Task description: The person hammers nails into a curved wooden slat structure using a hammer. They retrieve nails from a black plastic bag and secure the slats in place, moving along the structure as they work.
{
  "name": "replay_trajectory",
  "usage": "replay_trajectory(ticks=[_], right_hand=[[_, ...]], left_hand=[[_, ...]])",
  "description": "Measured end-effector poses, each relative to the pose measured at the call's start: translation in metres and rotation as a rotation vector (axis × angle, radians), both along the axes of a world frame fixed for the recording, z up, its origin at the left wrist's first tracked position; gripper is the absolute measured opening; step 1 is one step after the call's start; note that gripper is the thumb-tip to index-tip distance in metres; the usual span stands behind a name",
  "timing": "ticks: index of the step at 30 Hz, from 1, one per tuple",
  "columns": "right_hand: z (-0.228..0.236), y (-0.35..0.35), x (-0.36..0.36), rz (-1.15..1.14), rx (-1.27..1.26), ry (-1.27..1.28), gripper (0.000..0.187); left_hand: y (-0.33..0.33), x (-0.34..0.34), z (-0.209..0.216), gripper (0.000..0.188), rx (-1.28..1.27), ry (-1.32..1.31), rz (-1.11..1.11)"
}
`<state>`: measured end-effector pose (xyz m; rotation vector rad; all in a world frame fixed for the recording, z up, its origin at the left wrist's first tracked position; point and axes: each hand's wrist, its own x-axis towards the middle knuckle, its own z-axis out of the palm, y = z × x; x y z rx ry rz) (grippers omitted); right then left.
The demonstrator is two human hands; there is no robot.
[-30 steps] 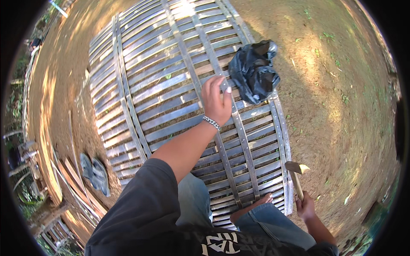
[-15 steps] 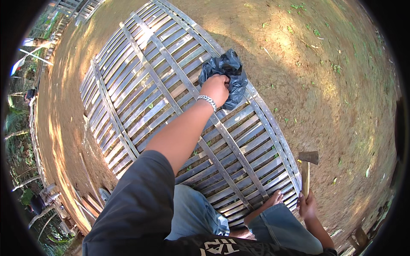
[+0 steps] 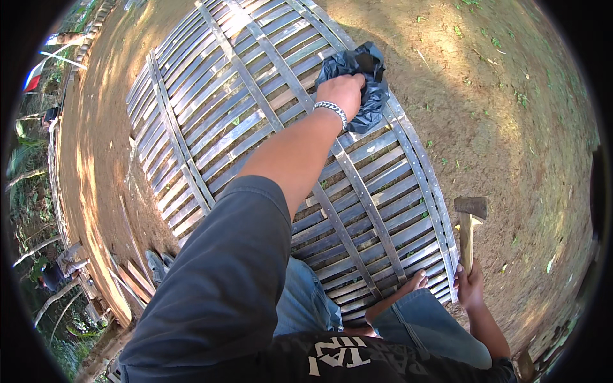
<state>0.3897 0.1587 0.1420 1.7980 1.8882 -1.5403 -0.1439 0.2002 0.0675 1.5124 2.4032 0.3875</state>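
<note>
Black plastic crumpled around the bent fingers of the left hand [image 3: 343, 92], which reached down at the mouth of a bag [image 3: 375, 105]; the fingertips were hidden in the folds, so whether they had closed on the plastic or on something inside could not be told. The bag sagged, its mouth gaping dark on the far side, and its contents could not be made out. The right hand [image 3: 470, 287] had its fingers wrapped around the lower handle of a tool [image 3: 467, 239] with a wooden shaft and a dark metal head. The shaft's long axis ran nearly straight away from the person, head at the far end, with the head set crosswise and its broader end toward the right. The tool was over bare brown ground [image 3: 511, 159], just beside the right edge of a slatted panel [image 3: 369, 211]. The bag lay on this panel, well forward and near the same edge. A silver chain bracelet [image 3: 331, 113] circled the left wrist, below a dark sleeve [image 3: 217, 255]. A bare foot [image 3: 414, 284] rested on the panel's near end, and grey sandals [image 3: 156, 265] lay on the ground to the left, partly hidden by the sleeve.
</note>
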Motion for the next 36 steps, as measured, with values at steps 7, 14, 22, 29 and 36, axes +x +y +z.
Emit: replay_trajectory(ticks=[7, 14, 22, 29, 36], right_hand=[[0.001, 0.009, -0.020, 0.068, -0.044, 0.106, 0.022], [0.010, -0.010, -0.114, 0.102, -0.136, 0.303, 0.026], [-0.008, -0.054, -0.218, 0.145, -0.356, 0.462, 0.034], [-0.002, -0.060, -0.233, 0.207, -0.300, 0.380, 0.037], [-0.005, -0.056, -0.239, 0.204, -0.260, 0.359, 0.039]], left_hand=[[-0.017, -0.010, 0.013, 0.009, 0.762, -0.050, 0.105], [-0.130, 0.107, 0.047, 0.011, 0.564, -1.289, 0.740], [-0.229, 0.241, 0.043, 0.018, 0.507, -2.004, 1.160], [-0.238, 0.233, 0.038, 0.016, 0.637, -1.947, 1.135], [-0.250, 0.213, 0.041, 0.019, 0.480, -1.479, 0.821]])
